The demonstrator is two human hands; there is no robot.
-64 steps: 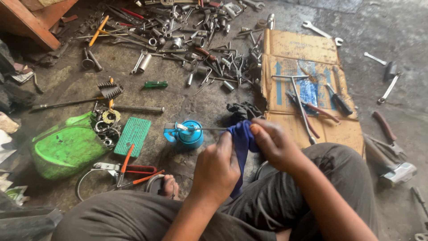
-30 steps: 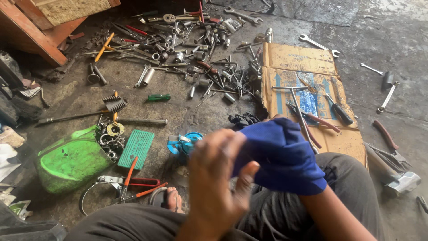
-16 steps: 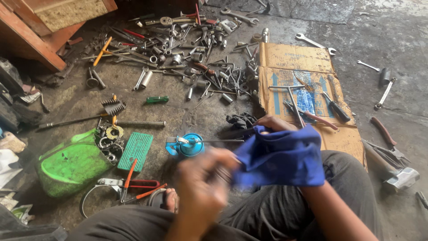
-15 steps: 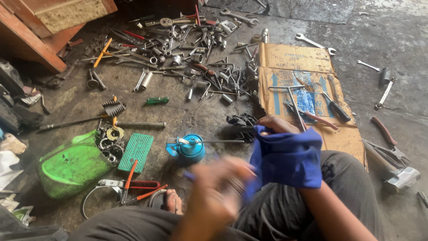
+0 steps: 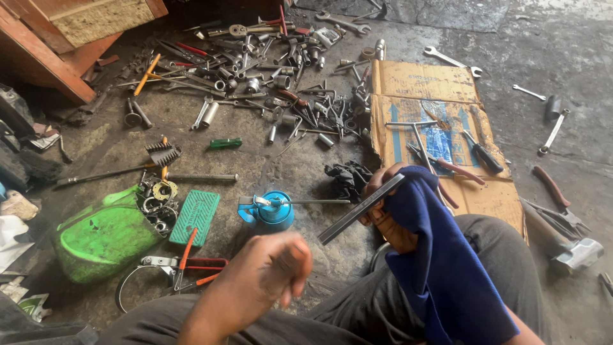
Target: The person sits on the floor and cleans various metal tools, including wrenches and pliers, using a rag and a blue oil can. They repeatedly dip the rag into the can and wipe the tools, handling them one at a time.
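I hold a flat metal bar [image 5: 361,209] in my right hand [image 5: 389,214], fingers wrapped round its upper end, so it slants down toward eight o'clock over the concrete floor [image 5: 300,166]. The blue cloth [image 5: 447,268] that I had bunched round it a moment ago now hangs loose over my right wrist and knee, leaving the bar bare along nearly its whole length; I judge the wiping is done for now. My left hand [image 5: 271,275] has let go of the cloth and pulled back toward six o'clock; it holds nothing, fingers loosely curled, a little blurred.

Just beyond the bar's lower tip, at nine o'clock, stands the blue oil can [image 5: 268,209] with its thin spout pointing right. A black rag [image 5: 348,176] lies at twelve o'clock of my right hand, the flattened cardboard [image 5: 428,83] with its T-handle wrench [image 5: 418,137] at one o'clock. Farther left lie the green ribbed pad [image 5: 195,216] and green plastic cover [image 5: 102,233].
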